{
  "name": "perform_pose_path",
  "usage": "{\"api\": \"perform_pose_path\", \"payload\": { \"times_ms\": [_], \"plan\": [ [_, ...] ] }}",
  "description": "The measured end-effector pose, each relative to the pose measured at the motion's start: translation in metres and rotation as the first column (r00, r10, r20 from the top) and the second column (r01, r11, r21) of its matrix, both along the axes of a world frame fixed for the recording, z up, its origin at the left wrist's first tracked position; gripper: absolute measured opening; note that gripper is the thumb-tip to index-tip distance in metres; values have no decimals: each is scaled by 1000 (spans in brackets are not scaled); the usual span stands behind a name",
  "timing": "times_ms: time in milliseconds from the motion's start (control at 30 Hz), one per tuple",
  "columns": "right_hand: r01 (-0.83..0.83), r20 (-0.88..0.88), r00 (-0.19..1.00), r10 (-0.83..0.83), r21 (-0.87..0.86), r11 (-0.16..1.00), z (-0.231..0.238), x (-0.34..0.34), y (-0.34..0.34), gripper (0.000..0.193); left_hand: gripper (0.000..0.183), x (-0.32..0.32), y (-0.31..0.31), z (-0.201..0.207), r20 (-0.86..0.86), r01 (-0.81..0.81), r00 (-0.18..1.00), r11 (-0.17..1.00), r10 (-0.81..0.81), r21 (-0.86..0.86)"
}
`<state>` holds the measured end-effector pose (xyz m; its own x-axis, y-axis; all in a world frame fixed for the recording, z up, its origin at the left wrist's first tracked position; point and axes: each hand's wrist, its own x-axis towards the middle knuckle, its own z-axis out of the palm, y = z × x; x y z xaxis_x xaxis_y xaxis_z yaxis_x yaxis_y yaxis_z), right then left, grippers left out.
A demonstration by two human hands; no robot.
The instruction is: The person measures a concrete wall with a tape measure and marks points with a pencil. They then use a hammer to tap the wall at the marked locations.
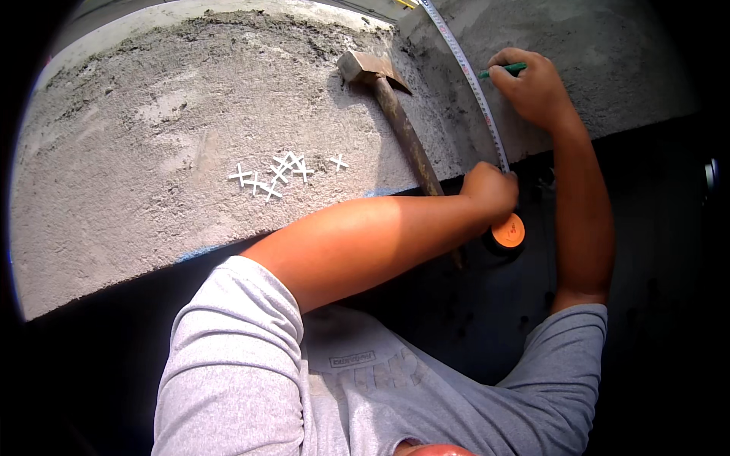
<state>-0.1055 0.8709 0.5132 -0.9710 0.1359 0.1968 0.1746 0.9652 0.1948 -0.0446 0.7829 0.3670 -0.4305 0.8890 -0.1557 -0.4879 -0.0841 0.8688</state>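
Observation:
A pulled-out tape measure blade (479, 96) runs across the rough concrete to its near edge. My left hand (490, 191) is closed on the blade there, and the orange-and-black tape case (509, 230) hangs just below it. To the right of the blade, my right hand (536, 87) pinches a green pencil or marker (514, 69), its tip close to the blade's side. A hammer (403, 121) with a worn wooden handle lies left of the tape, its handle passing behind my left forearm.
Several white cross-shaped tile spacers (281, 171) lie on the concrete slab (152, 152) to the left. Its near edge carries blue marks (199, 253). A raised concrete face (608, 61) stands at the right, and a dark space drops away in front of the slab.

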Motion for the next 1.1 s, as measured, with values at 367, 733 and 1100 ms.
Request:
{"api": "perform_pose_path", "payload": {
  "times_ms": [367,733,1100],
  "plan": [
    [-36,1,999,36,64,997,-1,-4,12,26,47,4,9,-4,27,-12,1000,1000,11,19],
    [2,-5,1000,-2,30,1000,0,-2,3,25,50,2,7,-3,31,-11,999,999,10,40],
    [2,-93,996,-5,-29,1000,1,-3,11,25,49,2,5,-3,40,6,999,999,-8,33]
  ]
}}
